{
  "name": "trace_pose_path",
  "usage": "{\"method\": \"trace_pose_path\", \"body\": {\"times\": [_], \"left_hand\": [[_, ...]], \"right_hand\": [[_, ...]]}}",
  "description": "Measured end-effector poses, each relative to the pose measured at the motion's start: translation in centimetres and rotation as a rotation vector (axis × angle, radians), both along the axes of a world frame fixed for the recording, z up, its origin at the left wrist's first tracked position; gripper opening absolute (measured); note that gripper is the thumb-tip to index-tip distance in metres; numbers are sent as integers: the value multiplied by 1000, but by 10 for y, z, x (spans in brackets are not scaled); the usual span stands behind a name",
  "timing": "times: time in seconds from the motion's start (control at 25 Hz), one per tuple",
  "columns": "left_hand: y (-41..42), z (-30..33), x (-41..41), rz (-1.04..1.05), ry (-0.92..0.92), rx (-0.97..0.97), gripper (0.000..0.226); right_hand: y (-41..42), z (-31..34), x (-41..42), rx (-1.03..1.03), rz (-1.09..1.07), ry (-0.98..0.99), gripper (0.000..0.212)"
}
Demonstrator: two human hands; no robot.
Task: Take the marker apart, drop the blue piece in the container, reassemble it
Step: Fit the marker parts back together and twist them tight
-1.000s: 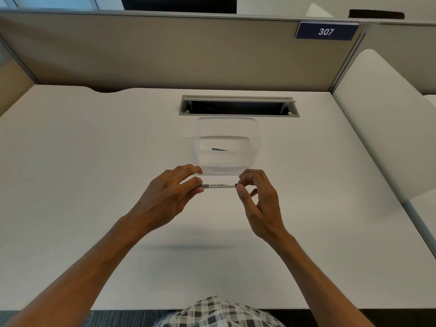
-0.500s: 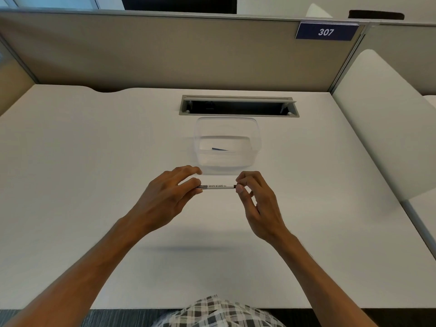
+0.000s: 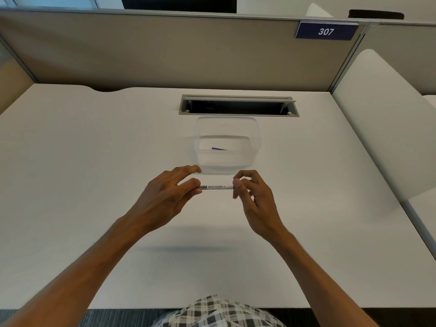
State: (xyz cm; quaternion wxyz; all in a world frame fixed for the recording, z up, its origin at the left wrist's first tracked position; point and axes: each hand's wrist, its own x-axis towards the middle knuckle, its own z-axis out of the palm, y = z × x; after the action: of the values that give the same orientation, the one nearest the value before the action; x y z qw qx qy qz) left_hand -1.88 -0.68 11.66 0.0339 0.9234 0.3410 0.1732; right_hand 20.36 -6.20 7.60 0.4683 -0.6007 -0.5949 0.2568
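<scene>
Two bare hands held one whiteboard marker [image 3: 215, 187] level above the white desk [image 3: 94, 161], one hand at each end. At the left end of the grip, the left hand [image 3: 165, 197] pinched the barrel between thumb and forefinger, its other fingers stretched out loosely above the pinch. Between the two grips the white barrel lay horizontal, its black print reading "MARKER WHITE BOARD" facing up. At the right end, the right hand [image 3: 254, 197] pinched the marker's tip end between thumb and curled forefinger, the remaining fingers bent behind; what kind of end lay inside that pinch could not be told. Just beyond the marker, away from the person and near the knuckles of both hands, stood a clear plastic container [image 3: 256, 147], and the blue piece [image 3: 219, 149] lay on its floor, well apart from the grip. Farther beyond that, a grey cable slot [image 3: 238, 106] was sunk into the desk. High to the right of the grip, a dark sign [image 3: 326, 31] on the partition read 307.
</scene>
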Motion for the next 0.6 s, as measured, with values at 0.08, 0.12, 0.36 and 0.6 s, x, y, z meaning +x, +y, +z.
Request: {"method": "trace_pose_path", "body": {"times": [0.08, 0.12, 0.36, 0.6], "left_hand": [[1, -1, -2, 0, 0, -22, 30], [2, -1, -3, 3, -1, -30, 31], [4, -3, -3, -5, 7, -27, 30], [4, 1, -3, -26, 10, -20, 30]], "right_hand": [[-1, -1, 2, 15, -9, -28, 32], [-2, -1, 3, 23, -1, -33, 26], [-7, -5, 8, 33, 69, -199, 18], [-5, -1, 14, 24, 128, -240, 16]]}}
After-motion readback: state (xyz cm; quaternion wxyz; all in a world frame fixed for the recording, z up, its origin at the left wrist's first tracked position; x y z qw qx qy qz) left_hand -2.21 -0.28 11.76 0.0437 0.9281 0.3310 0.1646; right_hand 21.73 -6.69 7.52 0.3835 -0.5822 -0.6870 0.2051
